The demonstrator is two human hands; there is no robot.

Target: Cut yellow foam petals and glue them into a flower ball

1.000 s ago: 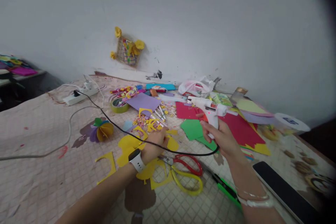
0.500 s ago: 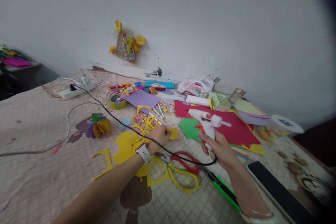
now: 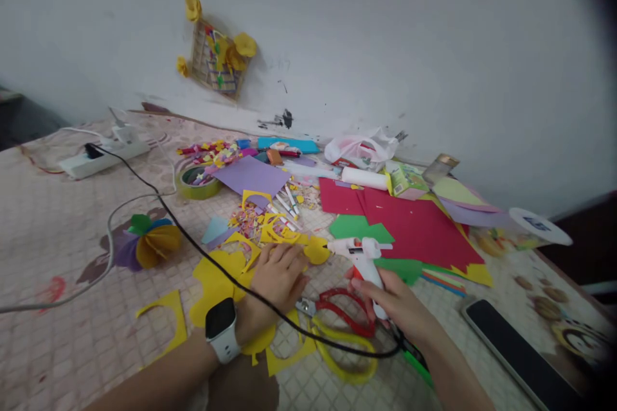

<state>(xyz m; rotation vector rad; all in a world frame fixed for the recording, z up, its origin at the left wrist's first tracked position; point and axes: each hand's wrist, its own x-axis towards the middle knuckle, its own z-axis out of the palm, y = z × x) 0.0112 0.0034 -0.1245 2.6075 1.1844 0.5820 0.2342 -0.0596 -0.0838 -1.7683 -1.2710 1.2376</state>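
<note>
My right hand (image 3: 393, 302) is wrapped around the handle of a white hot glue gun (image 3: 364, 270). Its dark nozzle points left, at the edge of a round yellow paper piece (image 3: 317, 250). My left hand (image 3: 279, 276) lies palm down with fingers stretched toward that piece, the fingertips at its left side. Beneath and beside the left wrist are yellow paper cutouts (image 3: 216, 279). Scissors (image 3: 344, 363) with red and yellow handles rest between my hands. The gun's black cord (image 3: 193, 241) crosses over my left wrist.
A power strip (image 3: 103, 159) stands at the back left, near a paper pumpkin (image 3: 154, 244). Red paper (image 3: 414, 225), green paper (image 3: 357, 229), tape (image 3: 198, 185) and markers (image 3: 289, 202) lie behind my hands. A phone (image 3: 515, 347) is at right; a green cutter (image 3: 418, 363) lies under my right wrist.
The glue gun has come down and left, its nozzle now at the round yellow piece. My left hand has turned palm down, its fingers straighter than before. The view has shifted slightly.
</note>
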